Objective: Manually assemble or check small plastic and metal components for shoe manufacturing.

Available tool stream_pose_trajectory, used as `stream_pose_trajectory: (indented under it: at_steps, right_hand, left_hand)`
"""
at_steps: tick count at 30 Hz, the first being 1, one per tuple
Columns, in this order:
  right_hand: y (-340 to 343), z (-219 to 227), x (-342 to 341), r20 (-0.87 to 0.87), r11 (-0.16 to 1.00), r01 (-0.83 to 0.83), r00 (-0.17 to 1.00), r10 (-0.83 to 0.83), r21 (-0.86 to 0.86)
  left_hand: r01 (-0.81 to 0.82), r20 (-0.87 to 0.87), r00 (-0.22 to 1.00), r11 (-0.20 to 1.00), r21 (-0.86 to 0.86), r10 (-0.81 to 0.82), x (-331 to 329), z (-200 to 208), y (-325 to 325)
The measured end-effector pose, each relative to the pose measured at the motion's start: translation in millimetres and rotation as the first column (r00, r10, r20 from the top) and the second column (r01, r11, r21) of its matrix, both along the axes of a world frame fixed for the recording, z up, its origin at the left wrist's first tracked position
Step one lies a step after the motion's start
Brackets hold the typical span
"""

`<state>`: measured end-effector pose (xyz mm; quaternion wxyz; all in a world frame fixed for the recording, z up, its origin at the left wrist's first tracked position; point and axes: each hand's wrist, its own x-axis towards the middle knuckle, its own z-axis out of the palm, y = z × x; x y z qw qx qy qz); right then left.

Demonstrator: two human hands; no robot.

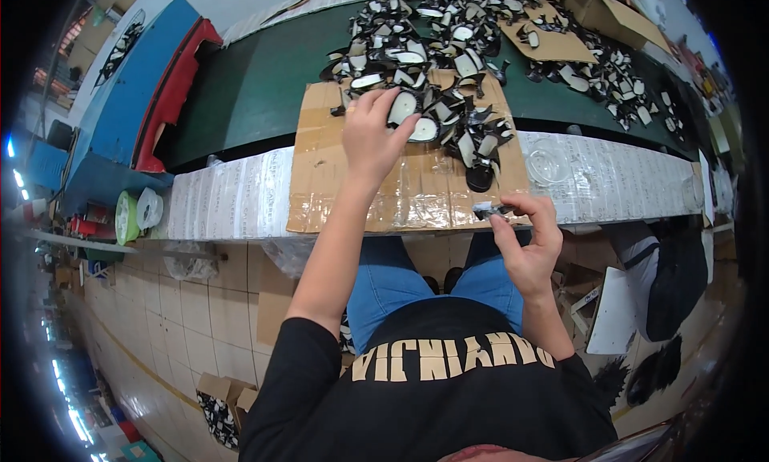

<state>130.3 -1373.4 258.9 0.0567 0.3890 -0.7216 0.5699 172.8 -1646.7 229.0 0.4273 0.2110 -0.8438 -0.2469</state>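
Note:
My left hand (375, 134) reaches over the cardboard sheet, thumb and fingers curved round a glossy black piece with a white oval face (404, 106). A similar black piece (424, 130) lies just beside the thumb. Near the table's front edge, my right hand (530, 242) pinches a small dark piece with a pale, shiny part (485, 212) between thumb and fingertips. Its exact kind is too small to make out. Between the hands, at the cardboard's right side, several black pieces (479, 162) lie jumbled, some showing white or beige faces.
Beyond the cardboard sheet (320, 194), a heap of such pieces (400, 30) covers part of the green belt (240, 86). A blue machine housing with a red edge (120, 94) stands left. At right are a clear round dish (547, 167) and an open carton (613, 18).

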Motion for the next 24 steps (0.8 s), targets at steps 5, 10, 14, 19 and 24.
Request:
stream_pose_trajectory:
  at_steps: [5, 10, 14, 19, 24]
  right_hand:
    - [10.5, -0.9, -1.5, 0.001, 1.000, 0.018, 1.000, -0.018, 0.023]
    - [11.6, -8.7, -4.0, 0.034, 0.999, 0.034, 0.999, -0.034, 0.004]
    - [2.6, -15.2, -2.6, 0.086, 1.000, -0.003, 0.996, 0.004, -0.014]
    - [-18.9, -20.5, 5.0, 0.205, 0.991, -0.114, 0.971, 0.126, -0.067]
    - [-37.6, -18.8, 16.0, 0.247, 0.966, -0.185, 0.942, 0.227, -0.183]
  left_hand:
    - [-0.180, 0.413, 0.868, 0.950, -0.255, 0.275, -42.5, 1.0, -6.0]
    - [-0.189, 0.455, 0.870, 0.981, -0.054, 0.193, -21.2, -0.9, -15.0]
    - [-0.184, 0.206, 0.968, 0.959, 0.213, 0.140, 27.8, -21.3, -21.1]
    - [0.228, -0.297, 0.953, 0.521, 0.823, 0.052, 76.4, -29.2, 14.8]
    - [0.418, -0.447, 0.893, 0.271, 0.867, 0.053, 109.6, -37.4, 73.8]
